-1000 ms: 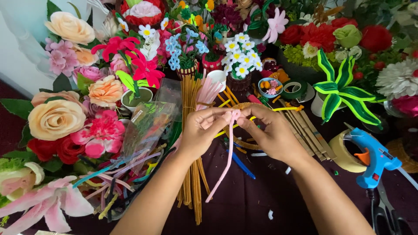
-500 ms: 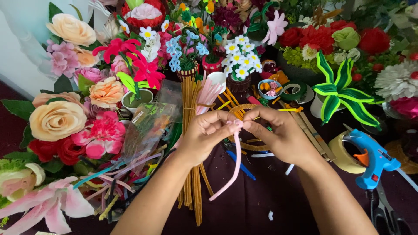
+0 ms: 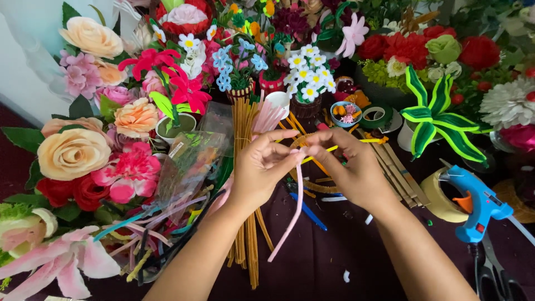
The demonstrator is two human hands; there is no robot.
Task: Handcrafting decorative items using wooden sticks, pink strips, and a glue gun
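**Pink stem drawn up between my fingers**

A dark maroon table [image 3: 334, 267] ringed with craft flowers lies under me. Far left sit the cream rose [image 3: 72, 153] and pink lily [image 3: 50, 262], then a bundle of tan stems [image 3: 245, 167]. My left hand [image 3: 264, 167] and right hand [image 3: 348, 167] are close together, both pinching the pink pipe cleaner [image 3: 290, 214]; since a second ago they have risen and turned, so its tail hangs straighter. At right waits the blue glue gun [image 3: 473, 203]
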